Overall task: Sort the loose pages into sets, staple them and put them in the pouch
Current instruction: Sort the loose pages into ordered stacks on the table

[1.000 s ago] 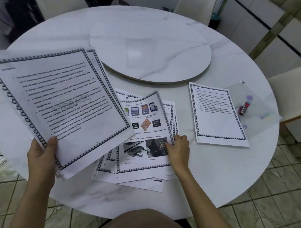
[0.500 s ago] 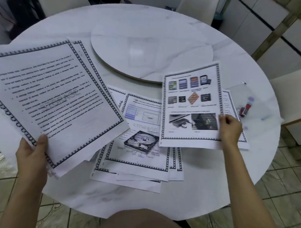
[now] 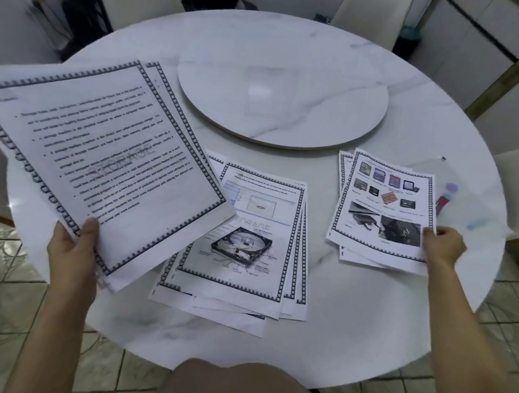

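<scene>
Here, left hand (image 3: 70, 256) fingers round the text pages (image 3: 104, 160) — right hand (image 3: 444, 245) fingers pinching the picture page (image 3: 385, 203)

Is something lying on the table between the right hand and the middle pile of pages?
Nothing visible. Only bare table lies between the right hand, which pinches the picture page, and the middle pile.

Grey-veined white marble: worktop (image 3: 374, 324) and turntable (image 3: 278, 92). Text sheet (image 3: 104, 160): white, black print, faint grey watermark, border of grey-black blocks. Picture sheet (image 3: 385, 203): same border, multicoloured thumbnails. Translucent pouch (image 3: 476, 215), purple and blue spots. Floor (image 3: 507, 334): pale veined tiles.
</scene>
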Action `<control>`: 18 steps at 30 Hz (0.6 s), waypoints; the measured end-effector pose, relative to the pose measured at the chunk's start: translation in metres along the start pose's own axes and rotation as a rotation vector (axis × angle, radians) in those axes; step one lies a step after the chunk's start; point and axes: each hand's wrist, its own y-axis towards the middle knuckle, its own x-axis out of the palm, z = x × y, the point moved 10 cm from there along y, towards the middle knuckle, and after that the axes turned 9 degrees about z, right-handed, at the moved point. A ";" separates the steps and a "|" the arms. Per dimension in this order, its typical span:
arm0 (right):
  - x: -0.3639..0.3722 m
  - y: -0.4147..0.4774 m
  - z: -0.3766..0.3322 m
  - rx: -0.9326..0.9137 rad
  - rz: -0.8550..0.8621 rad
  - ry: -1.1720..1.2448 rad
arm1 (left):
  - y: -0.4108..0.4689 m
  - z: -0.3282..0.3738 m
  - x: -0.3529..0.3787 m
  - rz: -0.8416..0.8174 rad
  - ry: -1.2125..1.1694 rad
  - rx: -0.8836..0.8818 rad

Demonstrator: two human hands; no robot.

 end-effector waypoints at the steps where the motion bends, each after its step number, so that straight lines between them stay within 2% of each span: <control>1: -0.001 -0.001 0.002 0.009 0.027 -0.015 | -0.001 0.000 -0.001 0.005 0.010 0.004; 4: -0.007 -0.017 -0.006 -0.014 0.100 -0.061 | -0.006 -0.001 -0.005 0.026 0.031 0.019; 10: 0.005 -0.085 -0.053 -0.323 0.165 -0.125 | -0.013 -0.005 -0.015 0.037 -0.004 0.040; 13: 0.023 -0.117 -0.074 -0.430 0.072 -0.123 | -0.014 -0.012 -0.026 0.057 -0.011 0.050; 18: 0.073 -0.165 -0.098 -0.545 -0.249 -0.092 | -0.018 -0.023 -0.043 0.083 -0.064 0.018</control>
